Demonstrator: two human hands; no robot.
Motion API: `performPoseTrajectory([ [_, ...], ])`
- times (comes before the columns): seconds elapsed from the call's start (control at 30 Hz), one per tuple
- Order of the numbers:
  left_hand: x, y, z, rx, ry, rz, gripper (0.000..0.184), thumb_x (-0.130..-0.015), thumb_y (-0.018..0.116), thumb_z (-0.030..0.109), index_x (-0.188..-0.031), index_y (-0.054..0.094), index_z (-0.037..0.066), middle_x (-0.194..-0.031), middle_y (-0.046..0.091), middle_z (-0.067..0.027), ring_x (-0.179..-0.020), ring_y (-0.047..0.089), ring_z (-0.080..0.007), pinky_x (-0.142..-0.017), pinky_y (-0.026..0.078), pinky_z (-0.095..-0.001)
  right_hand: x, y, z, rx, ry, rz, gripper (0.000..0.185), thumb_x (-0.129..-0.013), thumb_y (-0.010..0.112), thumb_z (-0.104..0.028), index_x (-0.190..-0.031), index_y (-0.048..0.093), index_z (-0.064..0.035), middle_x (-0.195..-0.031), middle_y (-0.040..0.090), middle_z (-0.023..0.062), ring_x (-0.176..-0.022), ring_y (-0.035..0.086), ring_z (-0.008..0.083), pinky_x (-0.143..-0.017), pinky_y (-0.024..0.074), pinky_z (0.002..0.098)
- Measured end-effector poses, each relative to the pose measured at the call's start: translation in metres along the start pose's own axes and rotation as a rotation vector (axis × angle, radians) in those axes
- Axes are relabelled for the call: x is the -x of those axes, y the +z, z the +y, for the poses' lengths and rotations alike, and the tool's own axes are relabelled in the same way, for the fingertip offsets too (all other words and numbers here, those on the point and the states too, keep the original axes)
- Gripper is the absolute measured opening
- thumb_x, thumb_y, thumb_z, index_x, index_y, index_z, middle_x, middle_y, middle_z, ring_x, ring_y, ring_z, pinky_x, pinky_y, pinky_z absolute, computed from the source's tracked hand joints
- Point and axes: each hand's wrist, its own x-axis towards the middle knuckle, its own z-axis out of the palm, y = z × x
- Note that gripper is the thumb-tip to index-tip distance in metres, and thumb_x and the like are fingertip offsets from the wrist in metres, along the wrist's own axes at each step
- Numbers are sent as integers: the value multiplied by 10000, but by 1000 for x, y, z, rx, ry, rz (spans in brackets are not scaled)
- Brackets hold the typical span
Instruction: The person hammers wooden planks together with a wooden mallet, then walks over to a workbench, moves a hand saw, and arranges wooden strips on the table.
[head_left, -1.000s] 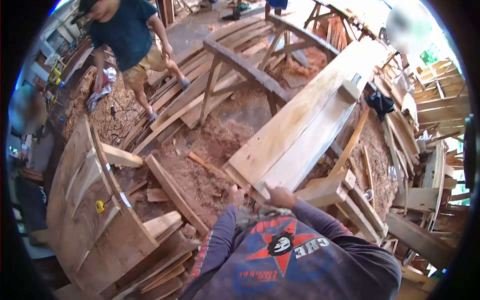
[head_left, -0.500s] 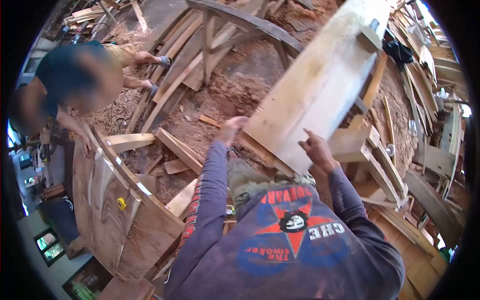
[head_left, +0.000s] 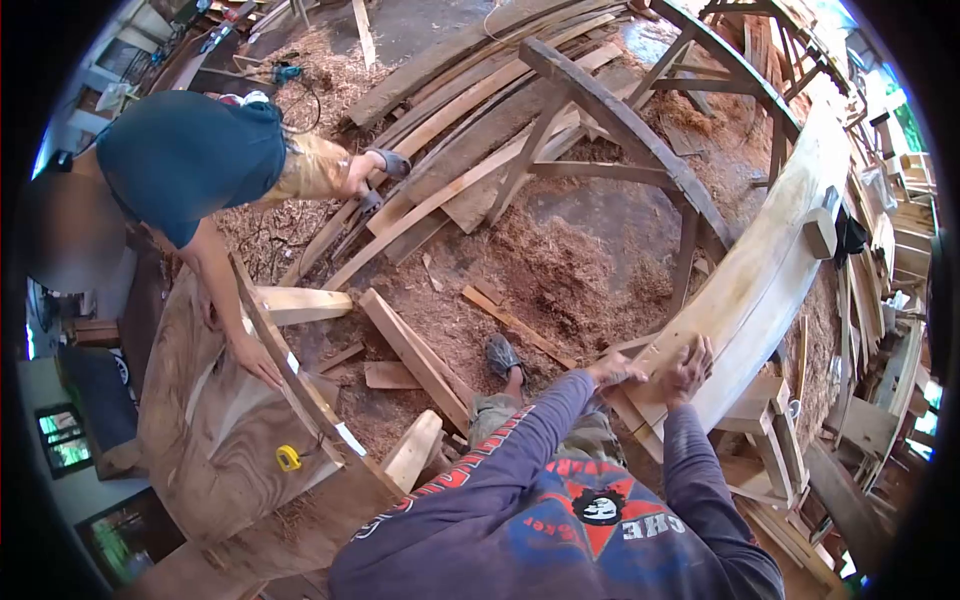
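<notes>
A long, wide wooden plank (head_left: 740, 320), pale along its right side, runs away from me toward the upper right. My left hand (head_left: 613, 370) is closed at the plank's left edge near its close end; its fingertips are partly hard to make out. Beside it, my right hand (head_left: 688, 370) lies on the plank's upper face with fingers apart. Farther up the plank sits a wooden block-shaped tool (head_left: 821, 232), out of reach of both hands.
At left another person (head_left: 190, 150) bends over a curved wooden panel (head_left: 215, 440), one hand at its rim. A yellow tape measure (head_left: 288, 458) lies on that panel. Wooden trestles (head_left: 640, 130) stand ahead, a stool-like support (head_left: 775, 430) at right. Shavings and offcuts cover the ground.
The view has swung, so the scene has shifted. My right hand has gone from pointing above the plank to lying on it. The left hand stays at the plank's edge, now closer to the right hand.
</notes>
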Motion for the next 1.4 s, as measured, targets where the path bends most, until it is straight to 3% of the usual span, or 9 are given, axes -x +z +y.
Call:
performPoseTrajectory([
  [0.17,16,-69,-56,-146,-34,-179,480,-809,801,288,-1165,690,-14,-1014,738,-111,-932,683,-194,-808,566,-340,2,5,4,-5,10,-14,443,-949,502,-225,-1357,510,-52,-1439,460,183,-1362,387,360,-1140,271,465],
  [0.47,217,-274,-111,437,-142,818,331,-840,732,226,-1142,644,125,-1024,704,-26,-890,649,-142,-735,496,-326,2,29,29,142,22,-43,472,-943,474,-218,-1389,460,-65,-1462,433,183,-1385,363,357,-1151,251,479],
  [0.7,159,-348,-69,550,-36,627,174,-911,627,232,-1054,642,134,-934,713,-41,-770,653,-143,-585,473,-301,-9,106,127,96,-249,183,467,-934,502,-248,-1342,494,-22,-1300,572,228,-1246,521,385,-1073,393,486],
  [0.87,75,-421,25,596,-54,308,131,-912,600,235,-895,623,107,-745,627,-10,-607,592,-130,-429,428,-347,-80,72,10,-104,-456,287,349,-960,488,-262,-1229,550,-48,-1185,603,181,-1158,566,342,-988,444,464],
  [1.07,31,-580,121,-932,72,435,278,-842,616,311,-913,709,59,-892,712,-169,-730,681,-297,-636,528,-445,-192,81,-114,-92,-421,319,267,-992,472,-279,-1092,616,-79,-1047,641,126,-1052,620,290,-886,506,438],
  [1.2,20,-627,150,-719,-206,1193,350,-853,570,334,-985,717,45,-1049,689,-253,-1017,663,-396,-880,507,-495,-316,172,-267,-105,-355,150,275,-976,490,-302,-1061,634,-83,-1017,652,108,-1034,629,272,-887,499,431],
  [1.27,41,-659,174,-1200,230,847,308,-908,522,251,-1022,703,30,-1040,681,-251,-980,638,-432,-855,511,-496,-353,186,-381,-157,-317,18,295,-951,514,-319,-1074,630,-78,-1034,650,109,-1052,619,272,-922,471,433],
  [1.3,53,-619,251,-955,-137,1072,269,-924,514,204,-1023,713,52,-1047,693,-208,-945,638,-436,-843,521,-469,-380,197,-428,-186,-289,-31,308,-938,526,-328,-1081,628,-75,-1042,649,110,-1060,614,272,-939,457,435],
  [1.4,61,-637,299,-393,-152,709,269,-937,520,233,-1021,703,53,-1019,689,-175,-913,637,-386,-813,521,-445,-450,244,-500,-213,-112,-106,357,-899,562,-353,-1101,622,-66,-1067,647,111,-1087,599,272,-991,415,438],
])
